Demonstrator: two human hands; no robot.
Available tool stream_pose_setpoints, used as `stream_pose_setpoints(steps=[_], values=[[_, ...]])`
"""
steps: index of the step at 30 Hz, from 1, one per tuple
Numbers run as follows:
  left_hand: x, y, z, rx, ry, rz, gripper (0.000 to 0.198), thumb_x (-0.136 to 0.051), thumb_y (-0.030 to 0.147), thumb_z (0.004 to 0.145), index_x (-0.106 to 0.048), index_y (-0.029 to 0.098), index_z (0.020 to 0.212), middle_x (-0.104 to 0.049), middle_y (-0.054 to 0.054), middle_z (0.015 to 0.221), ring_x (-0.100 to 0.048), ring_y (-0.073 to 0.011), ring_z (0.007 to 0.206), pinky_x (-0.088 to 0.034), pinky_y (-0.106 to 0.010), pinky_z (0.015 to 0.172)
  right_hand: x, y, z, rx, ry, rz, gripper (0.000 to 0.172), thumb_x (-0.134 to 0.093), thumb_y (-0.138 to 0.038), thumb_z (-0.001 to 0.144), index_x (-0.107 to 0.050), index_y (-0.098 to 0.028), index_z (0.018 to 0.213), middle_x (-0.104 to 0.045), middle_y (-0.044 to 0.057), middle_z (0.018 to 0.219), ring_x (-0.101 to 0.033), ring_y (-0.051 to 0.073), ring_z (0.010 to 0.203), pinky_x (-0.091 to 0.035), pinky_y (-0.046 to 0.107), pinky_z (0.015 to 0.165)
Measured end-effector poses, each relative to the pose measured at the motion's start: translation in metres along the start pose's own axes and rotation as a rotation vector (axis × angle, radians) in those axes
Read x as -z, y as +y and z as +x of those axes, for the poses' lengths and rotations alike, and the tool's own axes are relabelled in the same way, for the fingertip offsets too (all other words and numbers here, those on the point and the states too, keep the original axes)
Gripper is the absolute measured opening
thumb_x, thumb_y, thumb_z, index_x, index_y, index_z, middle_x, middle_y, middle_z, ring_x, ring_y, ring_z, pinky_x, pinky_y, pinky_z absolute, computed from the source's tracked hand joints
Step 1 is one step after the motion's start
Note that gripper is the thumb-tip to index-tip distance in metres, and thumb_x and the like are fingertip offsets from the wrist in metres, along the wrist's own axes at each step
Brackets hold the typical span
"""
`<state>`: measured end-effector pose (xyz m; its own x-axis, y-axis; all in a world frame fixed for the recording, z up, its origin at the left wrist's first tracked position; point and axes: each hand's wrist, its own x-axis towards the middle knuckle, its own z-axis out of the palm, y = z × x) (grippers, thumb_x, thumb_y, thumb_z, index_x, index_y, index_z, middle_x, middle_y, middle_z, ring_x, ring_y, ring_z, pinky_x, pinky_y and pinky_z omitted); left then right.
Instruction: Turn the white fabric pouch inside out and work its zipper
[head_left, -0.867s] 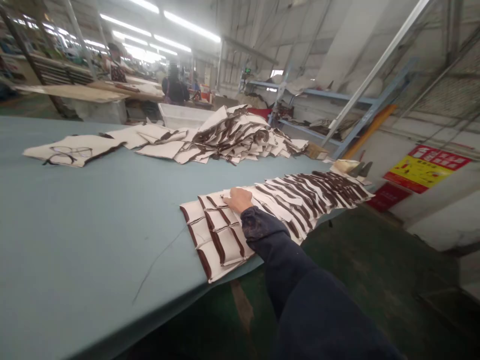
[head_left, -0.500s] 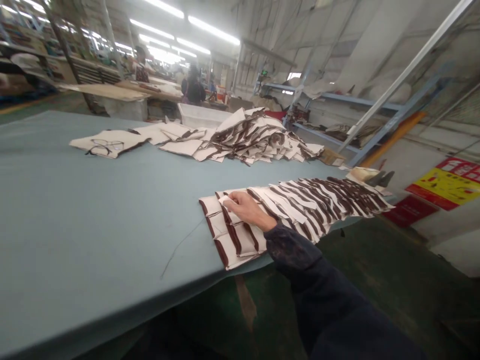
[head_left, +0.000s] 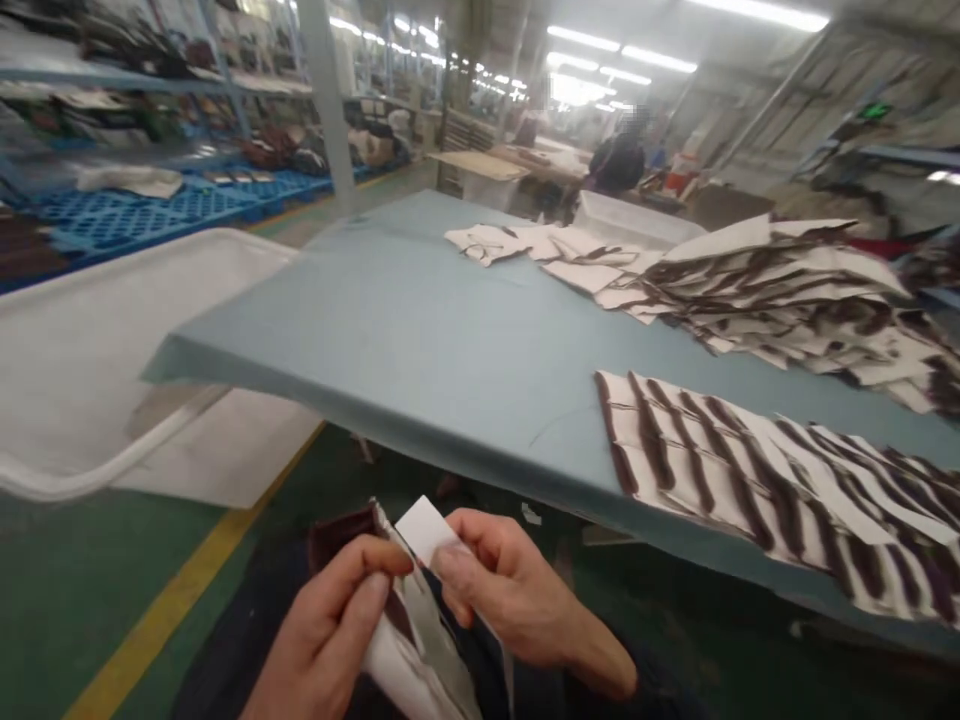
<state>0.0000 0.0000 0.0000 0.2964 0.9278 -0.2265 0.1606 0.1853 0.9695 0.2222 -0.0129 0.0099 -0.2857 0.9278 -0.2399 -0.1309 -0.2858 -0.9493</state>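
My left hand (head_left: pixel 330 625) is closed on a sewn fabric piece (head_left: pixel 405 670), off-white with dark brown parts, held low in front of the table. My right hand (head_left: pixel 517 590) pinches a small white paper slip (head_left: pixel 424 530) between thumb and fingers. The slip's free end is beside the upper edge of the fabric piece; I cannot tell whether they touch. To the right on the table lies an overlapping row of white and brown fabric pieces (head_left: pixel 664 440), with a long white strip (head_left: pixel 832 490) on top.
A blue-green covered table (head_left: pixel 420 320) fills the middle. Loose fabric pieces are heaped (head_left: pixel 795 290) at its far right. A white bin (head_left: pixel 150 275) stands at the left, and blue shelving (head_left: pixel 247 190) beyond. Another person (head_left: pixel 619 160) is in the background.
The view has swung left. My right hand has moved from the row of fabric pieces to in front of the table, bringing the paper slip. My left hand and its fabric piece have come into view.
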Motion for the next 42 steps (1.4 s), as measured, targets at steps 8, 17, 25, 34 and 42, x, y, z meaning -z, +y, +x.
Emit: stream_pose_setpoints(steps=[8, 17, 25, 34, 42], values=[[0.038, 0.006, -0.035, 0.069, 0.026, -0.2, 0.05, -0.084, 0.072, 0.101, -0.081, 0.022, 0.095, -0.067, 0.001, 0.074, -0.054, -0.017, 0.065, -0.053, -0.027, 0.066, -0.054, -0.013, -0.005, -0.067, -0.109, -0.158, 0.038, -0.076, -0.056, 0.109, -0.066, -0.022, 0.098, -0.059, -0.007, 0.069, -0.045, 0.01, 0.058, -0.035, 0.025, 0.057], [0.054, 0.0, -0.051, 0.162, 0.034, -0.297, 0.045, -0.091, 0.065, 0.091, -0.076, 0.022, 0.092, -0.07, 0.002, 0.069, -0.059, -0.0157, 0.062, -0.047, -0.023, 0.058, -0.081, -0.029, -0.005, -0.031, -0.106, -0.448, 0.024, -0.067, -0.038, 0.108, -0.063, -0.024, 0.088, -0.059, -0.005, 0.069, -0.047, 0.012, 0.059, -0.033, 0.028, 0.056], [0.052, 0.003, -0.046, 0.157, 0.193, -0.253, 0.035, -0.087, 0.055, 0.092, -0.076, 0.023, 0.085, -0.071, 0.003, 0.065, -0.064, -0.0144, 0.058, -0.052, -0.02, 0.056, -0.08, -0.013, 0.003, -0.128, -0.098, -0.383, 0.027, -0.065, -0.042, 0.108, -0.063, -0.024, 0.088, -0.06, -0.005, 0.067, -0.048, 0.012, 0.057, -0.036, 0.026, 0.055], [0.055, -0.008, -0.028, 0.227, 0.141, -0.323, 0.043, -0.098, 0.056, 0.082, -0.071, 0.022, 0.079, -0.066, 0.005, 0.061, -0.059, -0.0125, 0.053, -0.048, -0.019, 0.052, -0.069, 0.001, 0.004, -0.174, -0.071, -0.296, 0.033, -0.07, -0.047, 0.107, -0.063, -0.023, 0.085, -0.059, -0.005, 0.067, -0.045, 0.011, 0.057, -0.034, 0.026, 0.054], [0.047, -0.007, -0.018, 0.242, 0.206, -0.271, 0.047, -0.091, 0.062, 0.092, -0.066, 0.024, 0.081, -0.069, 0.004, 0.066, -0.058, -0.0147, 0.057, -0.049, -0.021, 0.055, -0.056, 0.011, 0.006, -0.157, -0.034, -0.243, 0.034, -0.071, -0.047, 0.108, -0.062, -0.023, 0.086, -0.057, -0.006, 0.067, -0.044, 0.011, 0.059, -0.032, 0.026, 0.055]])
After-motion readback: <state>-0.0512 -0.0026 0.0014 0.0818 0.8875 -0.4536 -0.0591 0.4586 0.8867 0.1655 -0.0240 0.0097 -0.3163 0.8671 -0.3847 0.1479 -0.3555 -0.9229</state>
